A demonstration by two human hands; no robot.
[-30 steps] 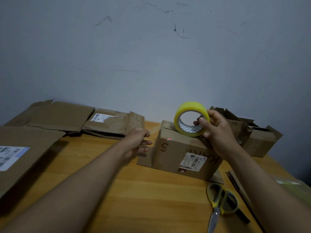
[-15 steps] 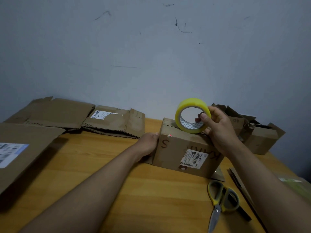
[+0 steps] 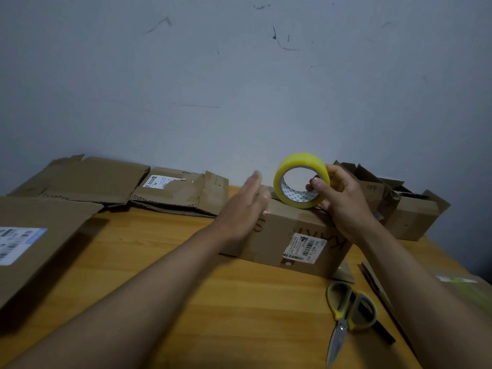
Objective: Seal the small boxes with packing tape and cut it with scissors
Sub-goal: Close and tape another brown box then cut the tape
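Observation:
A small brown cardboard box (image 3: 287,235) with a white barcode label stands in the middle of the wooden table (image 3: 213,302). My right hand (image 3: 343,203) grips a yellow roll of packing tape (image 3: 300,179) held upright on the box's top. My left hand (image 3: 245,209) is raised flat, fingers together and blurred, at the box's left end. Yellow-handled scissors (image 3: 348,312) lie closed on the table in front of the box, to the right, apart from both hands.
Flattened cardboard (image 3: 87,179) and a torn box (image 3: 181,190) lie along the wall at the back left. A large labelled carton (image 3: 34,241) sits at the left edge. Opened small boxes (image 3: 407,211) stand at the back right. A dark strip (image 3: 372,283) lies beside the scissors.
My left hand has left the box's left end and risen toward its top, moving fast. The tape roll and right hand stay on the box top.

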